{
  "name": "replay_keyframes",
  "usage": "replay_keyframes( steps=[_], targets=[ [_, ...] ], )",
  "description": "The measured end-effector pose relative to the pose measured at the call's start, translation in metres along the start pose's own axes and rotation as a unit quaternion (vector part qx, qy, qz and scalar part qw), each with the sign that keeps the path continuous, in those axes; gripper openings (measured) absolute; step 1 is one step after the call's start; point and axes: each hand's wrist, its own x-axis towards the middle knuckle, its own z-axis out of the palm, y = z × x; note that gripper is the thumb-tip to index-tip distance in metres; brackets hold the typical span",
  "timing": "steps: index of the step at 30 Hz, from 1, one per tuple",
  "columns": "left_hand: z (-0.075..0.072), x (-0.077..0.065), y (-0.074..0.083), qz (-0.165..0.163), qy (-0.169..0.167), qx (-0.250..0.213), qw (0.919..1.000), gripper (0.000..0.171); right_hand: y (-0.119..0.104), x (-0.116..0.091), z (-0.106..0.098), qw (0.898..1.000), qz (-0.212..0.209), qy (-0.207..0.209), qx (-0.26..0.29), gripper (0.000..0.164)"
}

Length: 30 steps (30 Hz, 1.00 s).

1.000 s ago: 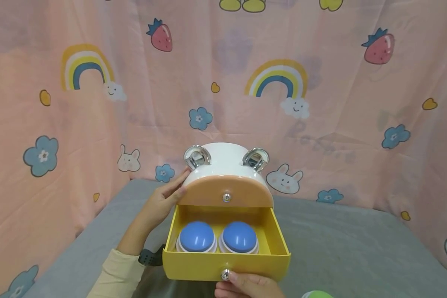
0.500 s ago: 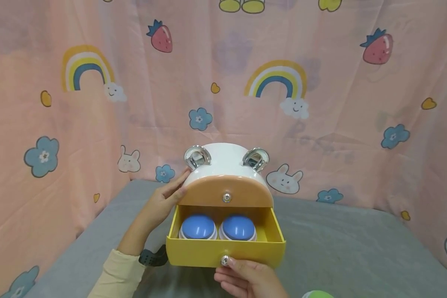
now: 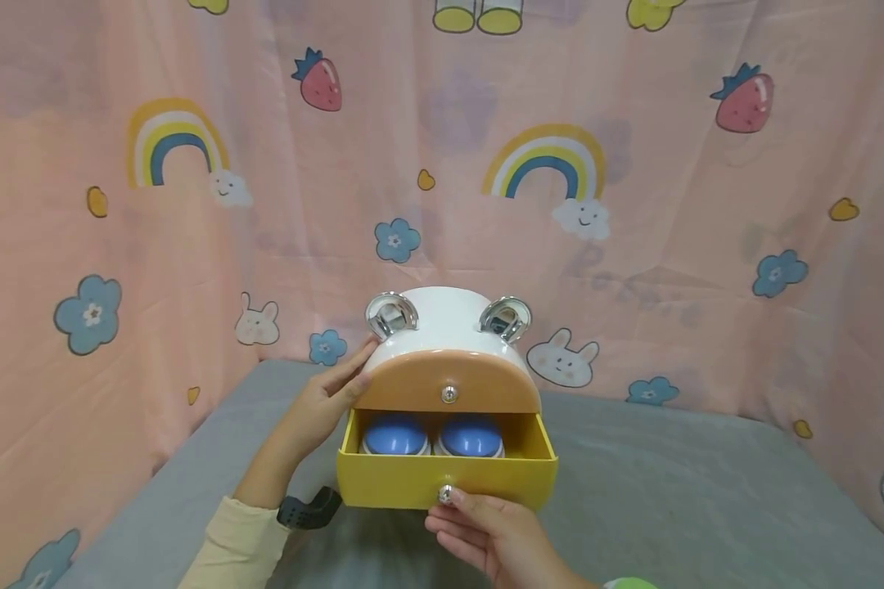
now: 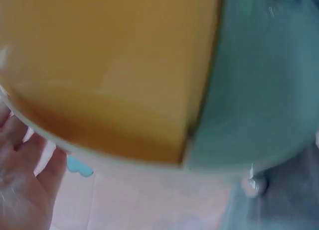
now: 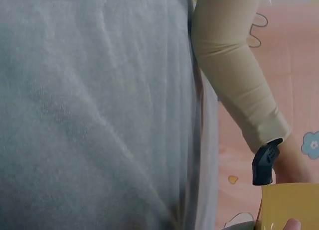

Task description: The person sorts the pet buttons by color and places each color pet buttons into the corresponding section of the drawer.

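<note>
A white rounded drawer box [image 3: 445, 315] with silver ears and an orange upper front [image 3: 449, 380] stands on the grey cloth. From it projects a yellow drawer [image 3: 383, 483], partly pulled out, holding two blue-domed round items [image 3: 396, 436] with white rims. My right hand [image 3: 504, 532] pinches the drawer's silver knob [image 3: 445, 494] between thumb and finger. My left hand [image 3: 324, 405], its fingers extended, rests against the box's left side. In the left wrist view, this hand [image 4: 25, 175] lies along the curved edge beside a yellow-orange surface and a teal panel [image 4: 254, 90].
Grey cloth [image 3: 692, 483] covers the surface around the box. A pink patterned curtain [image 3: 442, 221] hangs behind it and at both sides. Part of a green object [image 3: 631, 583] shows at the bottom edge. A dark band [image 3: 309, 509] is on the left wrist.
My right hand has pushed the yellow drawer further into the box, carrying the blue-domed items with it. My left hand keeps its place on the side.
</note>
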Motion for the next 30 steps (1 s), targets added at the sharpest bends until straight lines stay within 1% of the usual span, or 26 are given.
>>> replay_keyframes(
  steps=[5,11,20,23,27,30],
  targets=[
    [0.0,0.001,0.001,-0.002,0.0,-0.002,1.0,0.056,-0.003,0.002,0.0,1.0,-0.008,0.001,-0.005,0.04],
    [0.0,0.001,0.002,-0.013,0.003,0.002,0.9999,0.056,-0.005,0.007,0.003,1.0,-0.018,0.008,-0.007,0.041],
    [0.002,0.0,0.001,-0.002,0.006,-0.006,1.0,0.055,-0.007,0.018,0.001,0.999,-0.032,0.019,-0.022,0.045],
    [0.002,0.001,0.002,-0.004,0.007,-0.008,0.9999,0.054,-0.008,0.021,0.001,0.999,-0.035,0.025,-0.021,0.047],
    [0.001,0.0,0.002,-0.008,0.003,-0.006,0.9999,0.055,-0.009,0.024,0.001,0.999,-0.043,0.028,-0.019,0.046],
    [0.001,0.0,0.001,-0.002,0.004,-0.007,1.0,0.054,-0.01,0.028,0.001,0.998,-0.054,0.026,-0.016,0.044]
  ],
)
